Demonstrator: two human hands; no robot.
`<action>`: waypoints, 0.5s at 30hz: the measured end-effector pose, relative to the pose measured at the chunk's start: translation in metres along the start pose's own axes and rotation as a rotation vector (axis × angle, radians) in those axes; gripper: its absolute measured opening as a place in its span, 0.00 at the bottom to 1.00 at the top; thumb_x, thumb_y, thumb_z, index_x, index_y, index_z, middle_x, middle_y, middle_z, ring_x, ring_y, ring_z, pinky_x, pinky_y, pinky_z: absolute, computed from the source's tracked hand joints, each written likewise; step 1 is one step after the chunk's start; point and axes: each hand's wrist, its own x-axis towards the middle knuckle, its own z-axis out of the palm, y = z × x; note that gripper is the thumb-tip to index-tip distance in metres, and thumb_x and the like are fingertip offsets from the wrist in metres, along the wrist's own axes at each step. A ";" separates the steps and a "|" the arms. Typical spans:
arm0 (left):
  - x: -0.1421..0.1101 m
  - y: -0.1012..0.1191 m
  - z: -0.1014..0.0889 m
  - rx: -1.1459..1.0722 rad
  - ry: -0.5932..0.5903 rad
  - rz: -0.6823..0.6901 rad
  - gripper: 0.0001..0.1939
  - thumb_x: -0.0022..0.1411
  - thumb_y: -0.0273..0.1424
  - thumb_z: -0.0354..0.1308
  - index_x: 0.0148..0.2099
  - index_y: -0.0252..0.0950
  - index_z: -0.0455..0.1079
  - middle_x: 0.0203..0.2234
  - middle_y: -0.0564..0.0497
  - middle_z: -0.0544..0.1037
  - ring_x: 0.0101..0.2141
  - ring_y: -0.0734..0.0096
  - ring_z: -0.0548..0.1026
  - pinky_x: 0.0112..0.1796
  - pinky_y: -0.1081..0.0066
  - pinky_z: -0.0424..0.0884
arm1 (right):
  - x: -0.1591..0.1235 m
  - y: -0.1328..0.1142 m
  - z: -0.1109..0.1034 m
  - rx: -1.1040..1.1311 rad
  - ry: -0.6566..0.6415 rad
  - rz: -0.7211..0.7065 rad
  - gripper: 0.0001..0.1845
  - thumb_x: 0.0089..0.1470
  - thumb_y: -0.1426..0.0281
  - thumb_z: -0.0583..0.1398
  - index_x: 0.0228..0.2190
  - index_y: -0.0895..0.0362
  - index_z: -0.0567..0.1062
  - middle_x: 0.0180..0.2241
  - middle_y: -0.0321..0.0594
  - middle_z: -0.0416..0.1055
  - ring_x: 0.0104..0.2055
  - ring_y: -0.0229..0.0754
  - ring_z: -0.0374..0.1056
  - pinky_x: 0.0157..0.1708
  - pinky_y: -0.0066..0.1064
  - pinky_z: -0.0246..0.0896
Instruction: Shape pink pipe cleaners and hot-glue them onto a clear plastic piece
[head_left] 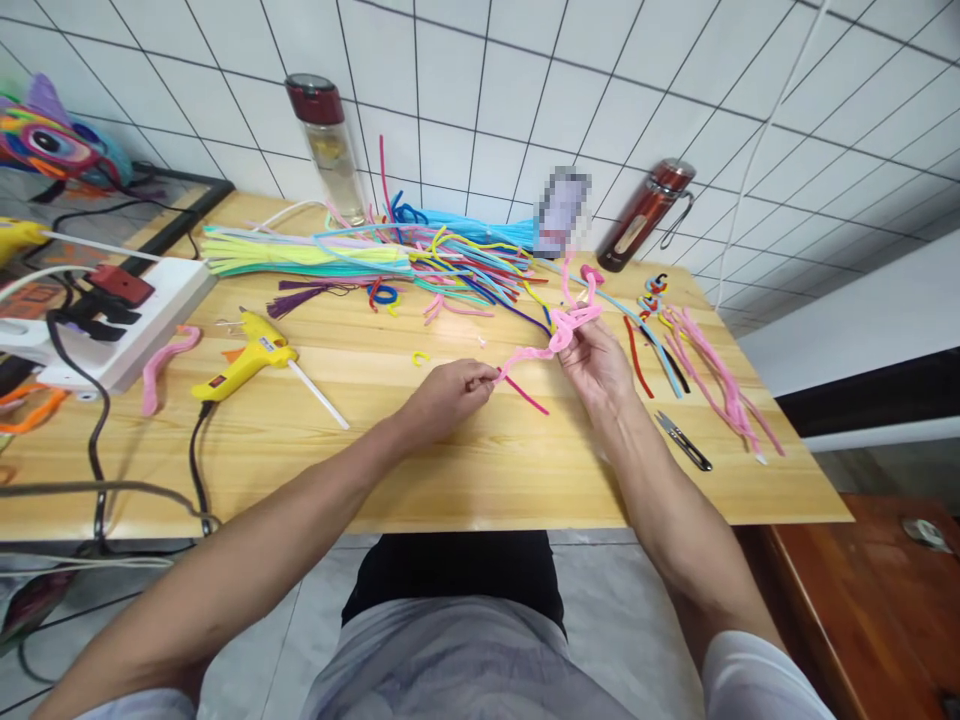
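Note:
Between my hands is a pink pipe cleaner piece, twisted into loops with loose ends. My right hand grips the looped part from below, fingers closed around it. One stretched end runs left into my left hand, which pinches it between thumb and fingers. A dark pink pipe cleaner lies on the table just under that strand. Thread snips rest to the right of my right forearm. Behind my hands lies a long bundle of many-coloured pipe cleaners.
A yellow glue gun with a white stick lies left, its cord crossing the table edge. A white power strip sits farther left. Against the tiled wall stand a clear bottle and a red-brown flask. Pink pipe cleaners lie at right.

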 end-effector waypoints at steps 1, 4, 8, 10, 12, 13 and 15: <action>-0.001 0.000 0.001 0.118 0.063 0.066 0.15 0.62 0.31 0.56 0.48 0.36 0.79 0.42 0.43 0.83 0.44 0.57 0.79 0.49 0.59 0.72 | -0.003 0.000 0.004 0.010 -0.011 0.024 0.13 0.49 0.66 0.71 0.36 0.51 0.76 0.35 0.35 0.81 0.43 0.43 0.81 0.36 0.28 0.81; -0.005 0.004 0.005 0.361 0.220 0.162 0.25 0.61 0.30 0.59 0.60 0.36 0.72 0.57 0.37 0.77 0.58 0.50 0.72 0.59 0.51 0.63 | -0.015 0.001 0.017 -0.003 -0.040 0.066 0.14 0.50 0.64 0.72 0.36 0.51 0.76 0.36 0.35 0.81 0.41 0.42 0.81 0.36 0.27 0.81; -0.011 0.017 0.006 0.435 0.375 0.214 0.28 0.61 0.41 0.66 0.61 0.40 0.71 0.64 0.38 0.70 0.64 0.46 0.65 0.63 0.49 0.56 | -0.033 0.002 0.035 -0.061 -0.053 0.057 0.15 0.50 0.61 0.73 0.35 0.51 0.75 0.34 0.34 0.79 0.42 0.43 0.81 0.43 0.33 0.81; -0.012 0.023 0.006 0.399 0.394 0.227 0.23 0.61 0.44 0.67 0.55 0.41 0.75 0.59 0.40 0.76 0.64 0.46 0.65 0.64 0.48 0.54 | -0.041 0.003 0.045 -0.089 -0.076 0.033 0.17 0.49 0.60 0.74 0.34 0.51 0.73 0.34 0.33 0.78 0.39 0.42 0.80 0.44 0.36 0.81; -0.011 0.026 0.005 0.337 0.389 0.218 0.16 0.61 0.43 0.67 0.47 0.41 0.77 0.51 0.43 0.81 0.62 0.47 0.69 0.66 0.48 0.51 | -0.048 0.004 0.053 -0.104 -0.104 0.017 0.19 0.48 0.59 0.75 0.35 0.51 0.73 0.33 0.32 0.78 0.37 0.41 0.80 0.42 0.36 0.81; -0.011 0.027 0.004 0.285 0.381 0.201 0.13 0.62 0.43 0.66 0.44 0.40 0.77 0.48 0.44 0.82 0.59 0.49 0.72 0.66 0.48 0.51 | -0.051 0.003 0.057 -0.100 -0.116 0.020 0.20 0.47 0.59 0.75 0.35 0.51 0.73 0.33 0.32 0.78 0.36 0.40 0.79 0.41 0.34 0.81; -0.010 0.030 0.001 0.116 0.347 0.132 0.12 0.67 0.42 0.61 0.43 0.39 0.78 0.42 0.46 0.84 0.51 0.55 0.77 0.64 0.52 0.57 | -0.055 0.002 0.062 -0.078 -0.135 0.039 0.22 0.44 0.59 0.77 0.34 0.52 0.73 0.34 0.32 0.79 0.36 0.38 0.79 0.38 0.30 0.80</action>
